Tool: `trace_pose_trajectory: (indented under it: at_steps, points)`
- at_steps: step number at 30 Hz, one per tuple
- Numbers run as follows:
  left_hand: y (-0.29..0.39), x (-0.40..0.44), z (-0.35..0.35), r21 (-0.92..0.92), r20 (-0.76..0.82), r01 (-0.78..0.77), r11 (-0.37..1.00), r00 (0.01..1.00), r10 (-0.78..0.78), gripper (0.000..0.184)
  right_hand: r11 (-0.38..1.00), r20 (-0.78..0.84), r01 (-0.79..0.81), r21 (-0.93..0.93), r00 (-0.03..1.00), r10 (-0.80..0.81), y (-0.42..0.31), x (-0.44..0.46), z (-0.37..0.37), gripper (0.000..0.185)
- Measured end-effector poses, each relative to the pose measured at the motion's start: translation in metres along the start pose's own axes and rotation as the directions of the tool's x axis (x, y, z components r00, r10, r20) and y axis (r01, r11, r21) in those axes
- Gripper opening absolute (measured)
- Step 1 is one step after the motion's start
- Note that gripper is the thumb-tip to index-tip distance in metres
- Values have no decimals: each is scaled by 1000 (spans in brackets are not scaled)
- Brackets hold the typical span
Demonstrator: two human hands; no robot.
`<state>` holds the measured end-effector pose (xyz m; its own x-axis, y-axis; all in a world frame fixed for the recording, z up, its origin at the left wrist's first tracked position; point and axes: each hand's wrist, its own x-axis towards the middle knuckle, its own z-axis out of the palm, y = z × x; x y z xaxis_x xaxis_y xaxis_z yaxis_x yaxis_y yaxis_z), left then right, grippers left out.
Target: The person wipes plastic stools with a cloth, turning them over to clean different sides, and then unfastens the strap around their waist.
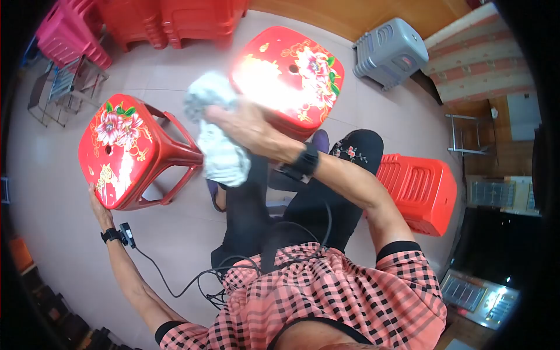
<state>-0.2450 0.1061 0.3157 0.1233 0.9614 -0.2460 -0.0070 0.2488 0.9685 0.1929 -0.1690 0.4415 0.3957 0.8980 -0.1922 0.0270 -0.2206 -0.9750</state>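
My right hand (251,127), slightly blurred, grips a pale cloth (224,154) that bunches above and hangs below the fingers. It is between two red plastic stools with flower prints on their seats. The left stool (119,143) is tilted, with its seat turned toward me and its legs pointing right. My left hand (100,207) holds the lower edge of that seat; some of its fingers are hidden behind it. Just beyond the right hand is the other flowered stool (280,81), its seat shining with glare.
A grey stool (392,52) stands at the back right, and a red stool (417,192) lies beside my leg. Red stools (198,20) and pink stools (70,32) line the back left, near a metal rack (70,84). A black cable (169,286) runs from my left wrist to my lap.
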Motion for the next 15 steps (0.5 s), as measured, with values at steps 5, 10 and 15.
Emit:
trace_pose_trajectory:
  at_steps: [5,10,15]
  points:
    - [-21,75,-59,660,91,-235,713,968,235,42,916,-442,200,348,897,-27,62,-90,-83,27]
    - [86,-28,194,710,219,-379,593,920,326,34,856,-630,98,507,720,291,143,-110,-154,37]
    - [47,-37,388,479,617,-442,758,784,67,57,678,-509,102,728,743,434,182,-88,-179,45]
